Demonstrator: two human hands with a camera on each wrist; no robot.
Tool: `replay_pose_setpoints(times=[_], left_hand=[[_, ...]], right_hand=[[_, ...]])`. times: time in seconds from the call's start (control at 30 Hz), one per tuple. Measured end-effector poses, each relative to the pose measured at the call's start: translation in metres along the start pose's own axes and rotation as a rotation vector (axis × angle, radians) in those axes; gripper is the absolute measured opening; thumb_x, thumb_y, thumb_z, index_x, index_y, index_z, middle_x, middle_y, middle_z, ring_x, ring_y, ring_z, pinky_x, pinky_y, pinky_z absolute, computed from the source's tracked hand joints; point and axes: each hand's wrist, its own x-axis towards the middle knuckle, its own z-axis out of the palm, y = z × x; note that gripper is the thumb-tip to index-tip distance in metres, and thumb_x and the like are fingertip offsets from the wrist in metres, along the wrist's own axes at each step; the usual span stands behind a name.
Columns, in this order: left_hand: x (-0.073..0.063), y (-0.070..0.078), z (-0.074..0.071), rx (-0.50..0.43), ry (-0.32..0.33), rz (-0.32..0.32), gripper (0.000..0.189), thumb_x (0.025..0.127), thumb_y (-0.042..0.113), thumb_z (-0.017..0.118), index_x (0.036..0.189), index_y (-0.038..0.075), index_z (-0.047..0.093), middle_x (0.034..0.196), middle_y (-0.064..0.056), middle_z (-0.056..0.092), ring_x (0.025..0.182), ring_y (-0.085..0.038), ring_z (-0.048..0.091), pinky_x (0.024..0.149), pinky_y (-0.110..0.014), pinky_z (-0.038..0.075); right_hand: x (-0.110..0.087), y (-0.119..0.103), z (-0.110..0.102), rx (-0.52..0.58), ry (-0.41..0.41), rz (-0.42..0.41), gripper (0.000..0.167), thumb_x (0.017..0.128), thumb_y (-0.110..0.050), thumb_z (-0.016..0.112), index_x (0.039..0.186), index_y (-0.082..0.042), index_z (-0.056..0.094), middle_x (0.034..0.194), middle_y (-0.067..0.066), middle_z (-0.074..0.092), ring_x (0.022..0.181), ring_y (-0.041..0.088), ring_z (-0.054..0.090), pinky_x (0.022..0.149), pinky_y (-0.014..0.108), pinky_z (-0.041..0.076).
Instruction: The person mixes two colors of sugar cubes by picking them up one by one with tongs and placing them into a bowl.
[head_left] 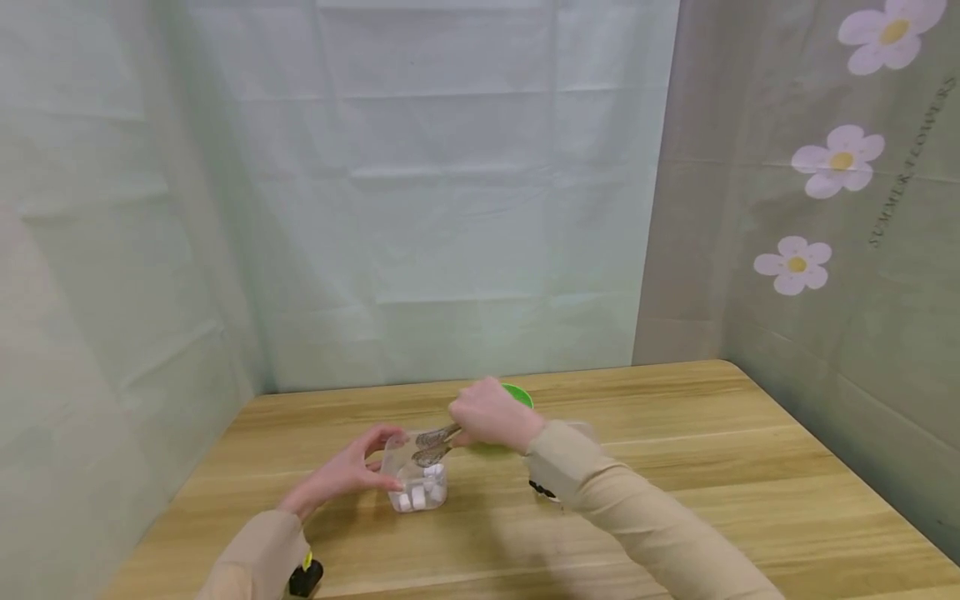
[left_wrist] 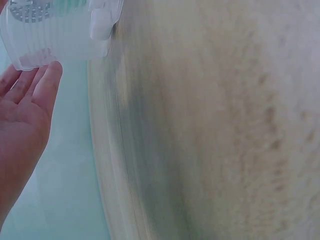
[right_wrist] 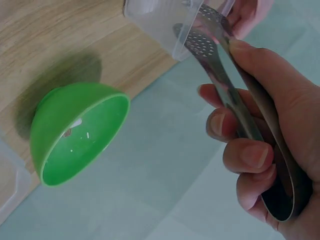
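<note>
A clear plastic container (head_left: 394,463) with several white blocks (head_left: 418,497) in it is on the left part of the table. My left hand (head_left: 351,472) grips it from the left, thumb on the near side and fingers on the far side. In my right hand (head_left: 493,412) are metal tongs (right_wrist: 227,92), held around both arms. Their perforated tips reach into the container's mouth, slightly apart in the right wrist view. A green bowl (right_wrist: 70,112) stands beyond my right hand, holding a few small whitish bits, and the hand partly hides it in the head view.
Another clear container (head_left: 583,430) sits right of the bowl, mostly hidden behind my right forearm. A small black object (head_left: 540,490) shows beside that sleeve. Near my left sleeve lies a black and yellow object (head_left: 306,577). Hanging cloth (head_left: 450,208) encloses the wooden table (head_left: 675,417).
</note>
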Motion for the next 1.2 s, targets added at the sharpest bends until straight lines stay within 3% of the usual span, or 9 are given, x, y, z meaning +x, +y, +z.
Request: replay_pose_setpoints(times=[0.3,0.5,0.83,1.0,1.2], left_hand=[[0.001,-0.001,-0.002,-0.004,-0.003,0.011,0.071,0.074,0.010,0.075,0.130,-0.004,0.034,0.129,-0.019,0.039,0.120,-0.039,0.031,0.094,-0.051,0.033],[0.003,-0.002,-0.003,-0.019,-0.014,0.008,0.070,0.075,0.008,0.074,0.130,-0.005,0.033,0.130,-0.019,0.038,0.120,-0.038,0.030,0.095,-0.051,0.032],[0.004,-0.002,-0.003,-0.024,-0.020,0.014,0.071,0.074,0.007,0.075,0.130,-0.006,0.032,0.129,-0.019,0.038,0.120,-0.038,0.031,0.095,-0.051,0.032],[0.004,-0.001,-0.003,-0.018,-0.018,0.015,0.072,0.073,0.008,0.075,0.129,-0.006,0.033,0.128,-0.019,0.039,0.119,-0.038,0.031,0.095,-0.051,0.032],[0.004,-0.003,-0.003,-0.020,-0.020,0.016,0.071,0.073,0.007,0.075,0.129,-0.006,0.033,0.128,-0.019,0.039,0.119,-0.037,0.032,0.095,-0.050,0.032]], right_hand=[[0.017,-0.014,0.002,-0.062,-0.028,0.008,0.036,0.073,-0.045,0.070,0.057,-0.021,0.050,0.048,-0.010,0.038,0.045,0.005,0.029,0.039,0.016,0.032],[0.027,-0.022,0.005,-0.172,-0.077,0.041,0.039,0.072,-0.037,0.070,0.053,-0.021,0.041,0.048,-0.010,0.036,0.044,0.006,0.027,0.037,0.017,0.031],[0.032,-0.029,0.012,-0.246,-0.072,0.057,0.045,0.072,-0.042,0.070,0.052,-0.021,0.036,0.047,-0.009,0.033,0.044,0.007,0.023,0.037,0.020,0.023],[0.031,-0.024,0.015,-0.212,-0.047,0.033,0.041,0.074,-0.047,0.068,0.053,-0.021,0.043,0.049,-0.010,0.038,0.045,0.007,0.026,0.038,0.018,0.029],[0.021,-0.011,0.017,-0.035,-0.032,0.031,0.034,0.074,-0.049,0.068,0.062,-0.020,0.055,0.053,-0.010,0.044,0.047,0.006,0.035,0.041,0.018,0.036]])
